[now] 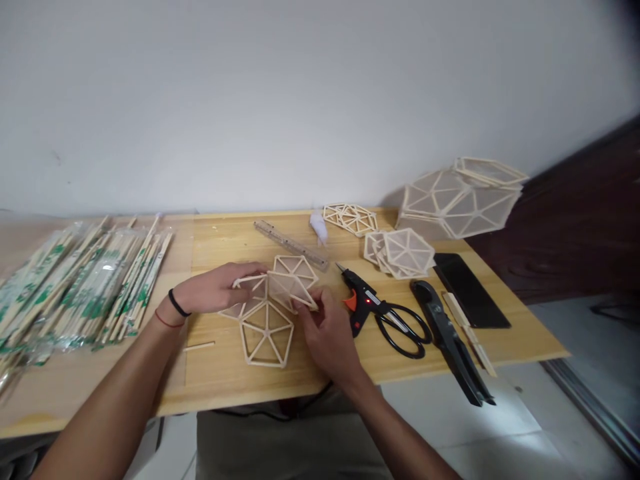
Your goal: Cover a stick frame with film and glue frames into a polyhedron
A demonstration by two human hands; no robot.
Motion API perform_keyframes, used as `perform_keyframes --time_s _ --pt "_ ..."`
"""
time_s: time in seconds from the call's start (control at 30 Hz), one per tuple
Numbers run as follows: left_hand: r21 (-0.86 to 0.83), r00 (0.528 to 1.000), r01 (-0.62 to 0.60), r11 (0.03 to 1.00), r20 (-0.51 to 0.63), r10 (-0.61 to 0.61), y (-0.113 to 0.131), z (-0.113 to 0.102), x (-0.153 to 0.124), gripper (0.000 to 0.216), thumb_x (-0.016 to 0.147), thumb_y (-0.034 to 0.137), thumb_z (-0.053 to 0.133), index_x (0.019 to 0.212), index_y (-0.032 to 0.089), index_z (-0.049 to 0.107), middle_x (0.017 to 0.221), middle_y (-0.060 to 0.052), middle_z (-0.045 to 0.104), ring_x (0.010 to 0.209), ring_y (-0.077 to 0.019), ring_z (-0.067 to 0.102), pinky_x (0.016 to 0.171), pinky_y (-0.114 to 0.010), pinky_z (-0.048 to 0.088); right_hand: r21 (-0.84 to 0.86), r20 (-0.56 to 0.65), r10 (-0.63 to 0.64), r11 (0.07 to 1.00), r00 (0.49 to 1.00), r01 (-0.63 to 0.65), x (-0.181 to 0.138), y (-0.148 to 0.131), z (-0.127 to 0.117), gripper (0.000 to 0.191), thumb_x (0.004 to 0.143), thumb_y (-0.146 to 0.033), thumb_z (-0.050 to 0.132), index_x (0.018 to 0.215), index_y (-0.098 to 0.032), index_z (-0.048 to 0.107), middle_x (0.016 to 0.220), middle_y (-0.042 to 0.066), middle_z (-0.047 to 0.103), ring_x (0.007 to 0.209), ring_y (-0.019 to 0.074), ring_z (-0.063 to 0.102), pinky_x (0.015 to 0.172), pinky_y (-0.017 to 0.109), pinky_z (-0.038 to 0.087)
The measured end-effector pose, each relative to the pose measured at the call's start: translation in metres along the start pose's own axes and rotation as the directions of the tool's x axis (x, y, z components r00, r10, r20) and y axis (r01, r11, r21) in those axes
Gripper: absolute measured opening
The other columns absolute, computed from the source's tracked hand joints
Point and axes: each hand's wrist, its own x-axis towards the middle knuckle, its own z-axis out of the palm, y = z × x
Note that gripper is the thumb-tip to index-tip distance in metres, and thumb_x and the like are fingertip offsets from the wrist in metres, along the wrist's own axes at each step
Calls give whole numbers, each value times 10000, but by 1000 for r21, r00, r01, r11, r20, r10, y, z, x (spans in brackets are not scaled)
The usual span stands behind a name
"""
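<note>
My left hand (214,288) grips the left side of a cluster of joined wooden-stick pentagon panels (267,327) on the wooden board (225,373). My right hand (327,330) pinches the lower edge of a raised, tilted panel (293,280) of the same cluster. Both hands have their fingers curled on the sticks. One flat pentagon lies in front, between my hands, joined to the rest.
A black glue gun (361,300), black scissors (403,328) and a long black cutter (450,340) lie to the right. Stacked pentagon panels (403,253), a large half-built stick dome (457,200), a ruler (291,244) and wrapped chopsticks (80,287) surround the work.
</note>
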Motion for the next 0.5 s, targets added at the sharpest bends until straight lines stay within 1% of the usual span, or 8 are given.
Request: perform_keyframes --time_s 0.13,0.23,0.33,0.5 --pt "-13 1000 -15 1000 -3 15 -1 1 0 467 908 217 530 1362 178 630 1412 -103 688 1254 -276 652 1105 -371 485 -15 42 33 999 999 -32 -5 -1 -3 142 974 -337 589 874 -243 557 829 41 721 745 218 680 686 322 529" --pt "-15 999 -44 999 15 44 -1 2 0 463 913 190 521 1364 181 626 1399 -102 696 1235 -265 663 1098 -372 489 -59 63 15 998 998 -11 -9 -2 -5 132 986 -325 573 886 -238 569 844 53 737 761 229 700 693 330 525" --pt "-8 998 -58 998 27 58 -1 2 0 460 919 180 516 1367 170 619 1396 -110 695 1229 -262 666 1100 -372 486 -85 98 -30 996 995 39 -11 -3 -6 85 1002 -281 539 966 -230 597 891 68 763 803 243 728 698 330 533" --pt "-15 996 -79 997 43 79 -5 4 1 468 929 177 507 1389 169 590 1427 -110 673 1289 -266 633 1139 -394 454 -120 191 -98 985 977 122 -11 -4 -6 189 1035 -221 459 1142 -219 615 1038 107 775 936 268 749 797 368 568"
